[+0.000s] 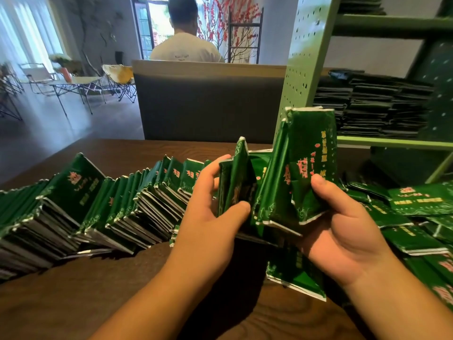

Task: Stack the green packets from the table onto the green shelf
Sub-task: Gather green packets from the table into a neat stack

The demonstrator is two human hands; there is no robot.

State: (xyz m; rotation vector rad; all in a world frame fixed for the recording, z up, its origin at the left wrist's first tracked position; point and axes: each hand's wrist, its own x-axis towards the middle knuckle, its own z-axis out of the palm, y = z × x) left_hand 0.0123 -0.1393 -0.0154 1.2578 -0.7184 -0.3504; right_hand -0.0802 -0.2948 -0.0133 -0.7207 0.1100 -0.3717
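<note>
A long leaning row of green packets (103, 207) runs across the dark wooden table (73, 303) from the left edge to the middle. My left hand (210, 207) grips a few upright packets (236, 182) at the row's right end, thumb in front. My right hand (343, 229) holds a taller bunch of packets (308, 155) just right of it, thumb pressed on the front one. Both bunches stand close together above the table. The green shelf (392, 143) rises at the right, with dark stacks of packets (372, 106) on its lower level.
Loose green packets (416, 217) lie scattered on the table at the right, and one (294, 278) lies under my right hand. A grey partition (208, 104) stands behind the table, with a person in a white shirt (186, 47) seated beyond it. Folding chairs stand far left.
</note>
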